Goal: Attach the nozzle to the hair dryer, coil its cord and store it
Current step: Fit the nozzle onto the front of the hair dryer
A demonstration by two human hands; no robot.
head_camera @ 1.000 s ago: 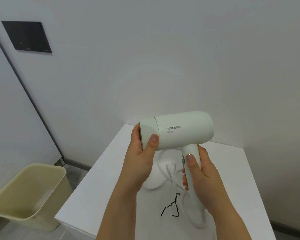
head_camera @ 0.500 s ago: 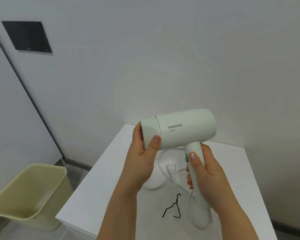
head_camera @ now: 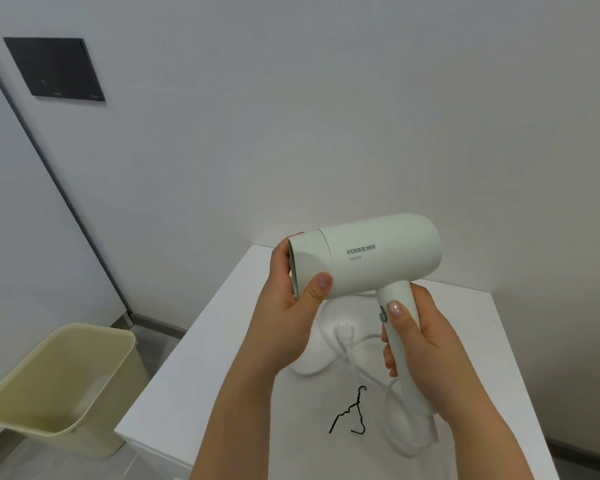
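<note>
My left hand [head_camera: 291,306] clamps the nozzle [head_camera: 309,261] on the hair dryer [head_camera: 378,254], fingers wrapped round; my right hand [head_camera: 420,344] grips the handle above the counter [head_camera: 194,386]. A skewed push could leave it loose; the slack cord [head_camera: 361,355] may snag.

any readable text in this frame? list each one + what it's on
"POREE", followed by two small characters too blurred to read: on the side of the hair dryer barrel.
"1800W": just below the brand, same barrel.
Dark wall panel: faint marks along its lower edge, too small to read.
Nothing readable on the plug, the bin or the table.
</note>
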